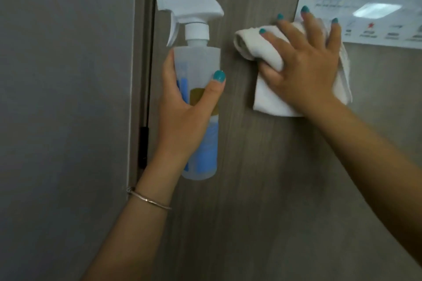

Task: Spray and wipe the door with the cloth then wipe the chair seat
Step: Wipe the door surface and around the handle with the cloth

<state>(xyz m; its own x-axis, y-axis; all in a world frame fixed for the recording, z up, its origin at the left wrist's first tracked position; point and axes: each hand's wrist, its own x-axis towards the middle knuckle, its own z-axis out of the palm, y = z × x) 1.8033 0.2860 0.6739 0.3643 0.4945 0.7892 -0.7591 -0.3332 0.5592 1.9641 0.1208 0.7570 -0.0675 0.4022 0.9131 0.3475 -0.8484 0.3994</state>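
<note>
Pressing the white cloth [269, 93] flat against the grey door [262, 178], the right hand [306, 75] has its fingers spread over it. Left hand [185, 107] grips the spray bottle [201, 70], upright near the door's hinge edge. Danger ahead: the cloth's top corner touches the poster [365, 2], and a damp swipe upward could smear or peel it.

A glossy printed sheet [370, 4] hangs up and to the right of the right grip, its lower left corner just behind the fingertips, a ceiling light mirrored in it. A grey wall [64, 98] fills the space left of the left grip. A thin bangle [148, 199] circles the wrist below that grip
</note>
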